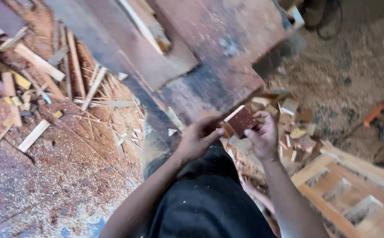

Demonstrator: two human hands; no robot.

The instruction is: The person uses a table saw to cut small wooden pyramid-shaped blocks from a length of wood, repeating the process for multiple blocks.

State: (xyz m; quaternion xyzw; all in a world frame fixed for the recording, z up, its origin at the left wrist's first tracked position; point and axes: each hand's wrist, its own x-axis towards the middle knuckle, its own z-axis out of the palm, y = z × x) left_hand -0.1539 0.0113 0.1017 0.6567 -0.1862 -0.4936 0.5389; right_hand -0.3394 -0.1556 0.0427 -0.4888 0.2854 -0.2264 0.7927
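Head view: small reddish wood block [240,120] sat just right of frame centre, pinched between both hands. Left hand [197,140] fingers closed on its lower-left edge; right hand [263,134] fingers curled round its right side. Long axis ran lower left to upper right. Offcut pile [291,128] lay right; dark plank [218,53] above.

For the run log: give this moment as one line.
left hand: holds wood block | right hand: holds same block | below: offcut pile | right: wooden frame
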